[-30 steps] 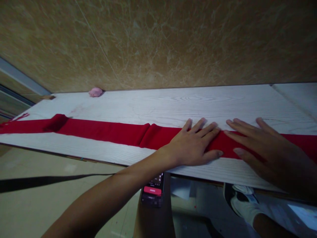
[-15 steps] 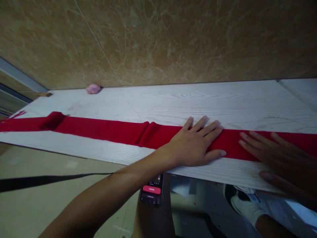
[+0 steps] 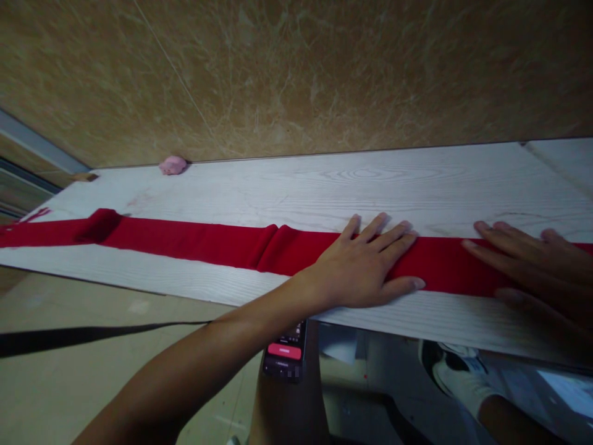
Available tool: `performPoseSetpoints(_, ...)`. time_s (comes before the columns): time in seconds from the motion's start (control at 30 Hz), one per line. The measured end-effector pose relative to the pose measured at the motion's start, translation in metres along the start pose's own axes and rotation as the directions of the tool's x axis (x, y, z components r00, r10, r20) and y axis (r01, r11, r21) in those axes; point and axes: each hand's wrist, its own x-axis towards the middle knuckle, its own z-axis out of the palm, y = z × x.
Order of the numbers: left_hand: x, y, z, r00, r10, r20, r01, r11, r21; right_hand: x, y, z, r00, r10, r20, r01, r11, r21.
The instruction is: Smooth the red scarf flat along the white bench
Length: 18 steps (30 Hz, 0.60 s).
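So the big change over the last second is on the right: the person's right grip (image 3: 551, 269) has slid away from the left grip (image 3: 359, 272), so there's now a wider stretch of bare cloth between the two. The cloth is a long, narrow, flat strip of deep red fabric (image 3: 185, 240), running lengthwise along the white wood-grain counter (image 3: 440, 191), with a red fringe (image 3: 37, 215) at its left end. Left grip's basically parked: palm down on the strip, fingers fanned, thumb out past the near edge, pinching nothing. Right grip is unclenched too, fingers stretched over the cloth, but it's dim and cut off by the frame, so no telling how hard it presses. What that means for the work, imo: the section between the grips looks nicely flat, while the left side hasn't had that benefit. There's still a raised crease (image 3: 270, 248) just left of the left grip, plus a folded-up hump (image 3: 99, 225) nearer the fringe, both unchanged.
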Motion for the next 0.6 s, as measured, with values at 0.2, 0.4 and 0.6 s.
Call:
performPoseSetpoints(0.2,0.001,0.002,-0.002,1.000,-0.009,0.028,0.008,1.000,0.021,0.041,-0.037,-0.002,0.975,-0.187,-0.118,0.186,0.982,-0.021)
performPoseSetpoints(0.4,-0.001,0.002,-0.003,1.000,-0.009,0.028,0.008,0.999,0.039,0.061,-0.049,0.016,0.979,-0.193,-0.068,0.193,0.981,-0.012)
performPoseSetpoints(0.6,-0.001,0.002,-0.003,1.000,-0.005,0.026,0.004,0.999,0.034,0.059,-0.046,0.023,0.982,-0.176,-0.064,0.175,0.984,-0.016)
